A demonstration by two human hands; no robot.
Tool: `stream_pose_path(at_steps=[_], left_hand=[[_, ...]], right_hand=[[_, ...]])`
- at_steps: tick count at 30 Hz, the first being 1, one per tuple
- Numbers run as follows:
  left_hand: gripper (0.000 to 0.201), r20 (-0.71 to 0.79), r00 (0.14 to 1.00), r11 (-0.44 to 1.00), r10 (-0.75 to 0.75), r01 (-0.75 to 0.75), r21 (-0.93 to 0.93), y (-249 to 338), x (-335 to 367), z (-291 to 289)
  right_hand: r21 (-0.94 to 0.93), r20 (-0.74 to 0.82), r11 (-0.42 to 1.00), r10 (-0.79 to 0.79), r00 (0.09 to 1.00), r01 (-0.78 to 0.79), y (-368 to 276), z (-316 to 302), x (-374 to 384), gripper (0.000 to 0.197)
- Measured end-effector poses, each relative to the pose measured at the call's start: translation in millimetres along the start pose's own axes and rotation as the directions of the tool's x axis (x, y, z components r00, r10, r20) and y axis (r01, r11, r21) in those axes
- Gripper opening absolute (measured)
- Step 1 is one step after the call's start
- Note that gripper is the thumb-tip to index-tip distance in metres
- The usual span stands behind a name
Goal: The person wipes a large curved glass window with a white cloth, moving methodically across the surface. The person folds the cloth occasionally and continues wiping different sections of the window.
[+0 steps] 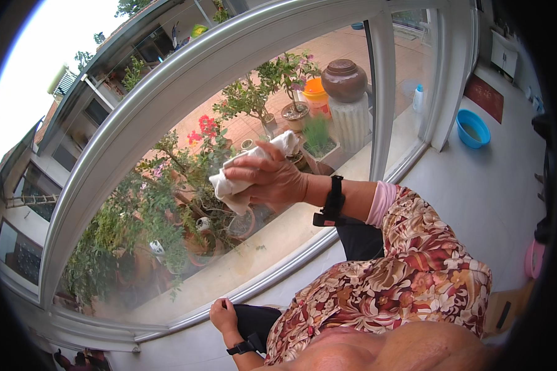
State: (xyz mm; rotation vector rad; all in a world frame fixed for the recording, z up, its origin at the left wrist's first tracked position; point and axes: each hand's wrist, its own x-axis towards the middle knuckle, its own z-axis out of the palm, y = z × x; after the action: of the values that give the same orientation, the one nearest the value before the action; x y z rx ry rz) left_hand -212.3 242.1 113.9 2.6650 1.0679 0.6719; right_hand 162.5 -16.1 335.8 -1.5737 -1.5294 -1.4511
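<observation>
My right hand (273, 180) is raised in front of a large glass pane (229, 263), its fingers closed around a white cloth (229, 193). The folded cloth lies against the glass, with one end sticking out above the fingers and the other hanging below. A black strap circles that wrist. Lower down, my left hand (223, 315) is curled into a loose fist by my dark-clad knee, and nothing shows in it. The pane looks hazy toward its lower left.
Silvery frame bars (384, 93) border the pane. Beyond the glass are potted plants, red flowers (207, 127), an orange bucket (316, 98) and a brown jar (344, 81). On the floor at right stand a blue basin (473, 128) with liquid and a white bottle (418, 99).
</observation>
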Motion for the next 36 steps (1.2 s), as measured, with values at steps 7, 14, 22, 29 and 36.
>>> stream_pose_path(at_steps=[7,14,22,29,36], left_hand=[[0.012,0.031,0.999,1.000,-0.007,0.007,-0.001,-16.0,2.7,6.3],[0.012,0.073,0.997,0.995,0.011,-0.018,0.102,-15.8,17.1,4.7],[0.013,0.124,0.992,0.993,0.026,-0.041,0.115,-23.7,18.0,-13.8],[0.013,0.131,0.990,0.984,0.047,-0.068,0.163,-30.6,15.8,-18.8],[0.013,0.141,0.989,0.986,0.047,-0.069,0.154,-30.0,16.6,-16.5]], right_hand=[[-0.271,-0.292,0.950,0.073,0.954,-0.156,125.1,-80.8,-1.4,0.031],[-0.570,-0.341,0.760,0.128,0.931,-0.313,205.8,-157.7,-14.5,0.039],[-0.614,-0.293,0.655,0.329,0.898,-0.441,171.0,-161.0,-116.4,0.035],[-0.511,-0.335,0.512,0.622,0.708,-0.691,96.4,-119.1,-245.8,0.042],[-0.444,-0.390,0.459,0.674,0.627,-0.769,82.9,-122.4,-249.2,0.046]])
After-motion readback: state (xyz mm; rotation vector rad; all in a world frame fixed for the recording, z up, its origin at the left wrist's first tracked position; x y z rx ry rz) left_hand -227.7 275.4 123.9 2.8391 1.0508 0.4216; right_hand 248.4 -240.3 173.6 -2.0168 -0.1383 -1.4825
